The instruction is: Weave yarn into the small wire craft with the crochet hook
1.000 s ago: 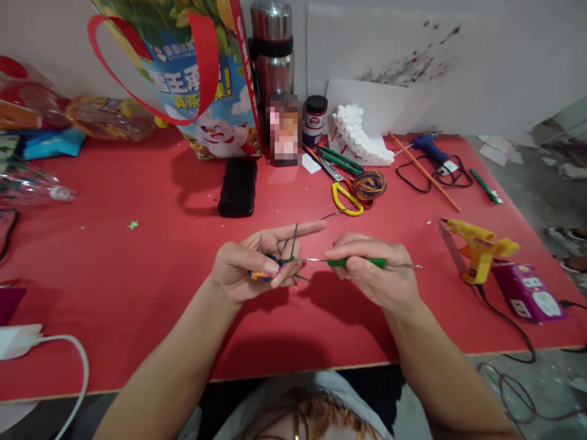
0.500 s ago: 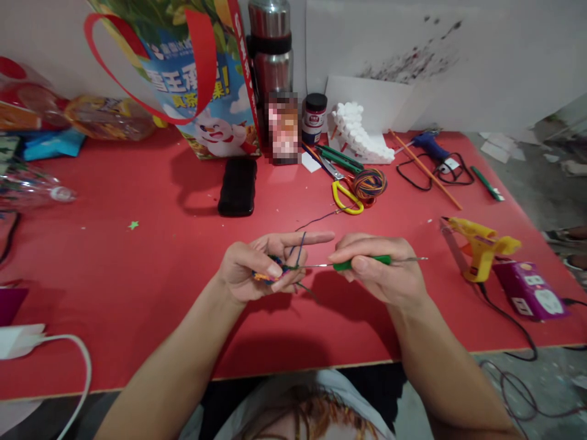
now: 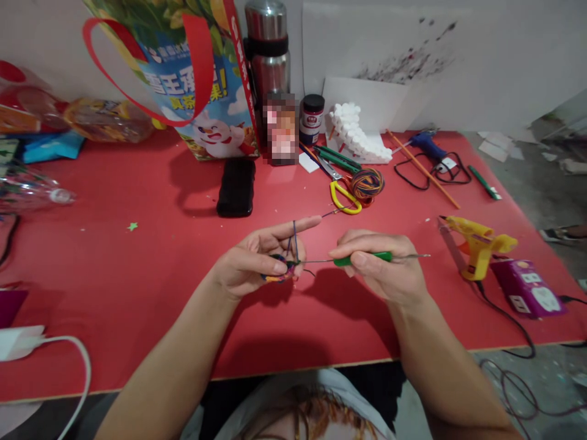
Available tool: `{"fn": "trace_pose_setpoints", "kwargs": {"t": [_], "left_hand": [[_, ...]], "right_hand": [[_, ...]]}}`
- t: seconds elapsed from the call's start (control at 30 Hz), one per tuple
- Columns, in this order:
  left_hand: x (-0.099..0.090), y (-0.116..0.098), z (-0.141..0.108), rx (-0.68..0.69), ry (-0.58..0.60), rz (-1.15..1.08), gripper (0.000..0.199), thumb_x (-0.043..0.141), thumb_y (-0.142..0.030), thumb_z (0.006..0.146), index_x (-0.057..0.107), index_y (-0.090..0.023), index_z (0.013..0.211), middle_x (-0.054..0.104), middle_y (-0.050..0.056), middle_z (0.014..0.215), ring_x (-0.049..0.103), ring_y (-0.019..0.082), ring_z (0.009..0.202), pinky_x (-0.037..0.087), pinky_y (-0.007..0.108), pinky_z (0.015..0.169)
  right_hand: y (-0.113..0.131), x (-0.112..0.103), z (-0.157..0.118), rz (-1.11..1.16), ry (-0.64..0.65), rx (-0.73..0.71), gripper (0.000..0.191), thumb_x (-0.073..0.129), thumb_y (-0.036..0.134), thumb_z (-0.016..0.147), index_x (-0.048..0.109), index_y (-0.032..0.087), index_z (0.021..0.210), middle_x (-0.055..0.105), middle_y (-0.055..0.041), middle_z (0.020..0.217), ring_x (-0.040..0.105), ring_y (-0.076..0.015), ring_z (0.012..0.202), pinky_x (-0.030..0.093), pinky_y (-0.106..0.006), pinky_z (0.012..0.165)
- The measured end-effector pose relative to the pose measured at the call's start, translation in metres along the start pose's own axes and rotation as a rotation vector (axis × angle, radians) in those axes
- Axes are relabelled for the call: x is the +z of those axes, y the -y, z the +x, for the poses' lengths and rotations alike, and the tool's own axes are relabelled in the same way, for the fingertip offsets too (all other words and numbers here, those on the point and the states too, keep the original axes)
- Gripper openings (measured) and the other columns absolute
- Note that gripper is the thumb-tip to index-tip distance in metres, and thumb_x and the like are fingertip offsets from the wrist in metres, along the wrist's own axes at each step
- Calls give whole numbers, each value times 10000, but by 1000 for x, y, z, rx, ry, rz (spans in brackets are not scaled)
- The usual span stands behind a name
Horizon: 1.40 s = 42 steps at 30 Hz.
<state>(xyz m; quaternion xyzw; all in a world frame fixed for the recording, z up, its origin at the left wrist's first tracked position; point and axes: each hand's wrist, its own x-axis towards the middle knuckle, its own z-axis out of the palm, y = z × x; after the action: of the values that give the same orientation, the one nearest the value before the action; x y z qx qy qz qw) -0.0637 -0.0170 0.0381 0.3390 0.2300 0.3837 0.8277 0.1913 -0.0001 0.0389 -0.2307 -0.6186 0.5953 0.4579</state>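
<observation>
Between the thumb and fingers of my left hand (image 3: 252, 260) is a small multicoloured crochet piece (image 3: 277, 276), partly hidden by the thumb. The index finger points out to the right, with dark yarn (image 3: 295, 235) looped over it. My right hand (image 3: 380, 263) is closed around a green-handled crochet hook (image 3: 362, 259), held level. Its thin metal shaft points left, and the tip meets the yarn at the piece's edge. A ball of multicoloured yarn (image 3: 367, 183) lies beyond my hands, against yellow-handled scissors (image 3: 346, 198).
On the red table (image 3: 151, 318) are a black case (image 3: 236, 188), a yellow glue gun (image 3: 481, 244) and a purple power block (image 3: 527, 288). A gift bag (image 3: 220, 116), a steel flask (image 3: 270, 61) and a paint jar (image 3: 312, 119) stand at the back. A white cable (image 3: 82, 360) hangs at left.
My left index finger has tilted up and the crochet piece has turned slightly, shifting a little right. The yarn loop stands more upright. My right hand holds the hook almost where it was.
</observation>
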Motion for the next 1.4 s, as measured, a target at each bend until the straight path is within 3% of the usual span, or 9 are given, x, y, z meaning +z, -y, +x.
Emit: {"fn": "trace_pose_setpoints", "kwargs": {"t": [0.2,0.4,0.6,0.77,0.93,1.23,1.4], "left_hand": [[2,2,2,27,-86,71,825,731,-31,670,670,-170,1481,715,37,731,645,125,599,452,196,569],[4,-1,1,53,-126,26,713,739,-75,678,749,-161,1386,704,62,768,565,93,592,327,170,461],[6,-2,1,72,-127,39,621,735,-151,767,743,-122,1387,718,85,777,577,115,625,411,201,536],[3,3,1,100,-95,111,609,828,-161,816,726,-176,1416,680,35,741,549,88,576,397,196,539],[5,6,0,146,-89,142,654,836,-183,844,676,-214,1478,702,43,786,614,106,651,448,194,585],[20,17,6,362,-391,228,772,912,-143,749,680,-277,1473,716,0,807,674,106,691,532,165,631],[25,20,3,473,-530,399,757,883,-128,784,665,-296,1489,703,-7,836,639,127,746,559,209,711]], "right_hand": [[-1,0,-1,-41,20,12,176,757,250,965,876,240,1095,724,-57,784,652,-181,709,498,-316,656],[-2,2,-1,-77,2,35,161,767,276,958,880,231,1063,725,-58,760,662,-187,699,516,-321,647],[-1,2,-1,-57,2,31,165,761,264,960,878,234,1073,728,-57,770,663,-184,703,511,-323,659],[-4,2,-1,7,-6,45,168,780,297,944,882,217,1050,732,-66,773,637,-179,668,496,-318,620],[-12,4,1,178,-24,92,168,784,303,930,883,200,1017,714,-62,786,582,-129,595,411,-273,534],[-25,27,3,352,-215,176,227,820,387,894,875,204,1016,628,-6,625,431,-92,533,361,-263,527],[-26,34,-1,198,-295,144,247,759,403,949,861,212,1069,660,-25,696,495,-118,589,395,-274,548]]}}
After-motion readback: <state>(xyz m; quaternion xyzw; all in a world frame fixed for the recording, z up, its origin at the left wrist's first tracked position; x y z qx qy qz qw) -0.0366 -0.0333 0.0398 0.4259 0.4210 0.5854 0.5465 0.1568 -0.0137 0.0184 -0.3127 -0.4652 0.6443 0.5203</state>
